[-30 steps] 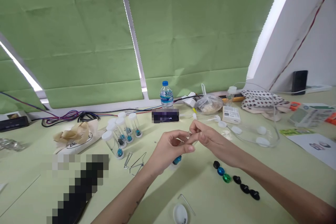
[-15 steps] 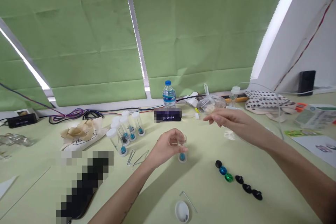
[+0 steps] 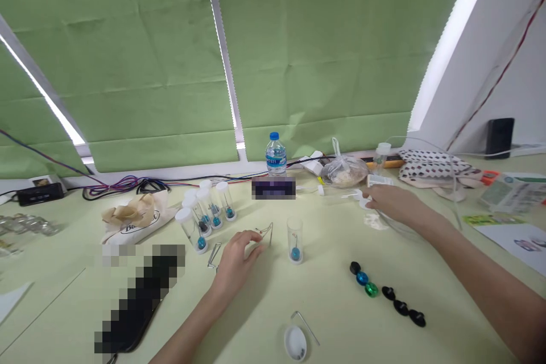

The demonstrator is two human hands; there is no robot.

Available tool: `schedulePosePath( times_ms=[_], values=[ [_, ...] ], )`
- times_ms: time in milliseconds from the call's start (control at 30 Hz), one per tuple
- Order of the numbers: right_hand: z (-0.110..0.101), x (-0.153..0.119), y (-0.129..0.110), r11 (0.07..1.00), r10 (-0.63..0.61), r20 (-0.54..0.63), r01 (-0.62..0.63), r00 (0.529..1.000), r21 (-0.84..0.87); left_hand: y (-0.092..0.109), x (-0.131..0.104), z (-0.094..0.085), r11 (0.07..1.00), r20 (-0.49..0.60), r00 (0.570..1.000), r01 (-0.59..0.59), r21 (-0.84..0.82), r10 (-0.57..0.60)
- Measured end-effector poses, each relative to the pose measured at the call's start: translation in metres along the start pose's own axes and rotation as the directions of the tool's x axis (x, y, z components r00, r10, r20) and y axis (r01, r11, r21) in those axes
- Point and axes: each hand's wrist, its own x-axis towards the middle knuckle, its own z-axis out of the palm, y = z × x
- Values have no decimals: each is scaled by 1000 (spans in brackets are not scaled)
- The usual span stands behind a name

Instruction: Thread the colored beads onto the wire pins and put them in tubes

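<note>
My left hand (image 3: 239, 256) is pinched on a thin bent metal piece (image 3: 269, 232), which rises from the fingertips. Just right of it a clear tube (image 3: 294, 236) stands upright on a white cap, its top uncovered and a blue ball-like part inside at the bottom. At the back right my right hand (image 3: 388, 203) closes its fingertips on a white round cap (image 3: 364, 201), beside a clear tube lying on its side (image 3: 339, 196). Partly behind my left hand lies a bent metal wire (image 3: 213, 255).
Several capped tubes (image 3: 187, 224) stand at the left near a cloth bag (image 3: 145, 219). Black, blue and green round knobs (image 3: 362, 278) lie at the right. In front are a small white dish (image 3: 295, 343) and a hex key (image 3: 306, 327). A water bottle (image 3: 276, 154) stands behind.
My left hand has let go of the upright tube and moved left, the bent metal piece now showing at its fingertips. My right hand has moved right and down onto the white cap.
</note>
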Motion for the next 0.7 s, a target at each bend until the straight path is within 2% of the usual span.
schedulePosePath(
  times_ms=[100, 233, 367, 533, 700],
  values=[
    [16, 8, 3, 997, 30, 114, -21, 993, -77, -8, -5, -4, 995, 13, 1000, -12, 95, 11],
    [27, 13, 4, 992, 61, 185, -40, 981, -118, -12, -2, -6, 971, 40, 999, -32, 239, 23],
    [31, 14, 0, 997, -3, 240, 20, 971, -69, -15, 2, -2, 933, 94, 995, -50, 355, 17],
    [25, 9, -18, 986, -165, 304, 153, 938, 63, -16, 11, 10, 877, 143, 990, -83, 473, 17],
    [7, 0, -35, 958, -280, 380, 230, 882, 172, -16, 17, 20, 802, 170, 985, -111, 587, 12]
  ],
)
